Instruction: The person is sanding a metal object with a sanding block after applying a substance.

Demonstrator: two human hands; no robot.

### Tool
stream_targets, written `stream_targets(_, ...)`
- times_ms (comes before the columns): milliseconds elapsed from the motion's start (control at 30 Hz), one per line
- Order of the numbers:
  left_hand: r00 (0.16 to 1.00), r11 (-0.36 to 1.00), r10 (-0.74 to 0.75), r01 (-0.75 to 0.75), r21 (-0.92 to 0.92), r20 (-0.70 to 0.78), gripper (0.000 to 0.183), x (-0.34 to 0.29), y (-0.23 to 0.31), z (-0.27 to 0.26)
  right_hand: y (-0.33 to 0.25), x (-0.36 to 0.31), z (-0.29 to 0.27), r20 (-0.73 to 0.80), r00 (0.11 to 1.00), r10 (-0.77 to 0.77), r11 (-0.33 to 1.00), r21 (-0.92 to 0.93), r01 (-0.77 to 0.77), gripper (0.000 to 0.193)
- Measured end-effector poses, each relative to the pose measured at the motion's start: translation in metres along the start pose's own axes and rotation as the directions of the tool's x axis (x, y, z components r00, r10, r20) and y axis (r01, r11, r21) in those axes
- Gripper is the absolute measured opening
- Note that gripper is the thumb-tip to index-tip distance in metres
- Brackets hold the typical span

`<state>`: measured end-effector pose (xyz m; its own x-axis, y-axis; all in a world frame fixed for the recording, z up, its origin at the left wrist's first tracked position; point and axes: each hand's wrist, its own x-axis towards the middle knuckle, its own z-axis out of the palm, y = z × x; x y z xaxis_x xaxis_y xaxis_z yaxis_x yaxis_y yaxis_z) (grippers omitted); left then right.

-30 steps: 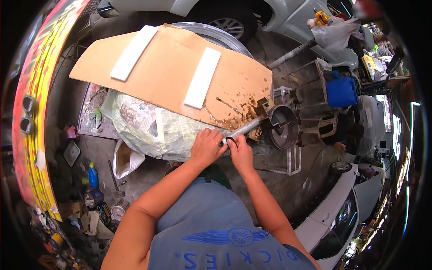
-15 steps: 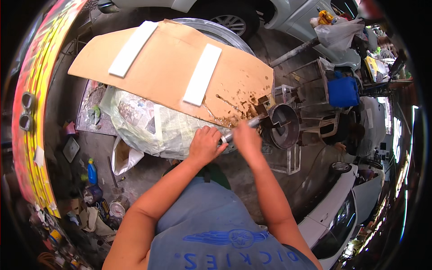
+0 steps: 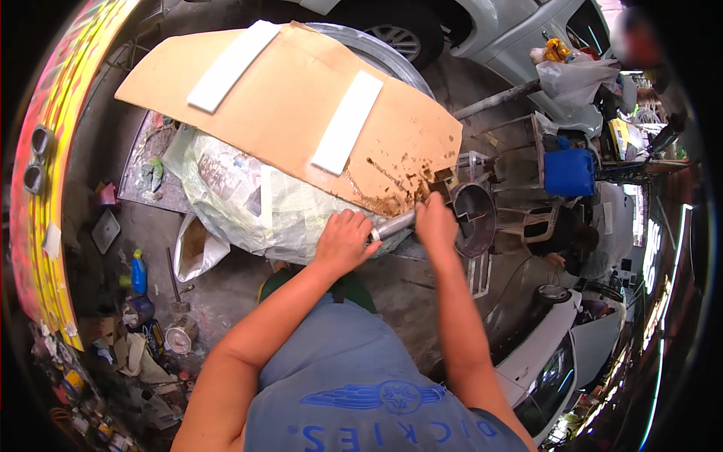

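Note:
My left hand (image 3: 344,239) is closed round the near end of a silver metal tube (image 3: 396,224), which slants up to the right. Farther along it, my right hand (image 3: 436,221) is wrapped around the tube; whether its fingers also press a small pad or cloth there is hidden. Beneath the tube lies the near edge of a brown cardboard sheet (image 3: 263,124), splashed with dark wet stains (image 3: 403,197) at its right corner. A round dark basin (image 3: 477,220) stands right beside my right hand. A small dark block (image 3: 439,190) sits at the cardboard's corner.
Two white strips (image 3: 235,66) (image 3: 348,123) lie on the cardboard. Under it is a rounded form wrapped in plastic and newspaper (image 3: 226,181). A blue container (image 3: 568,172) and metal frames stand at right, a blue bottle (image 3: 138,273) at left. Parked cars and a seated person are beyond.
My right hand has slid along the tube, away from my left hand, to the right. My left hand keeps its hold. The view has shifted slightly.

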<state>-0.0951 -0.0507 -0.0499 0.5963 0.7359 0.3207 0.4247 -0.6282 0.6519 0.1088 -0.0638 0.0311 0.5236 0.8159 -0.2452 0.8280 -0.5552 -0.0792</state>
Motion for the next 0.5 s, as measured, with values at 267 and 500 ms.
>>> stream_targets(267, 1.000, 1.000, 0.026, -0.026, 0.012, 0.011, 0.035, 0.003, 0.003, -0.003, 0.032, -0.012, 0.012, -0.304, 0.947, 0.106, 0.986, 0.155, -0.060, 0.027)
stream_targets(500, 0.999, 1.000, -0.019, 0.020, -0.020, 0.037, 0.043, 0.016, 0.022, -0.005, 0.046, -0.020, 0.006, -0.592, 0.795, -0.130, 0.976, 0.064, 0.207, 0.023)
